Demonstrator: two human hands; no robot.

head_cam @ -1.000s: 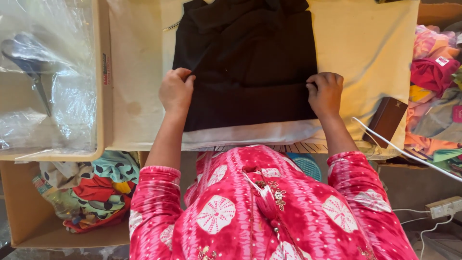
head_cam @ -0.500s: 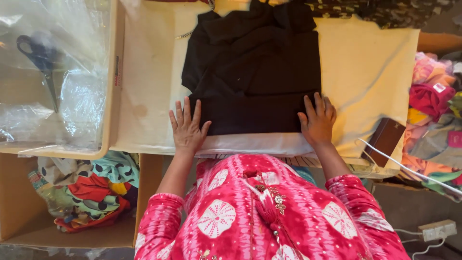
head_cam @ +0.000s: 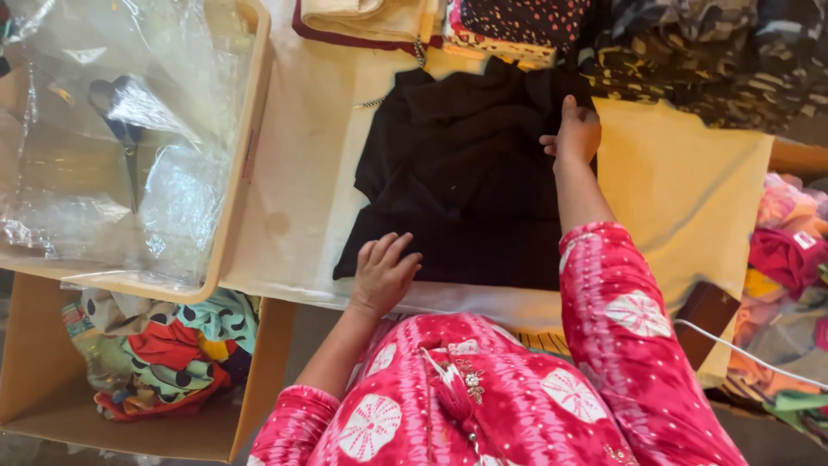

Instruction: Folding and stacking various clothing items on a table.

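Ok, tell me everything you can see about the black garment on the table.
The black garment is plain, matte, soft-looking cloth, folded into a rough rectangle and lying flat on the cream cloth over the table. Its far end is rumpled and bunched; its near edge is straight. The left hand rests flat on its near left corner; the right hand presses its far right part.

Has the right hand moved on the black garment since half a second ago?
Yes. The right hand went from the black garment's near edge up to its far right part.
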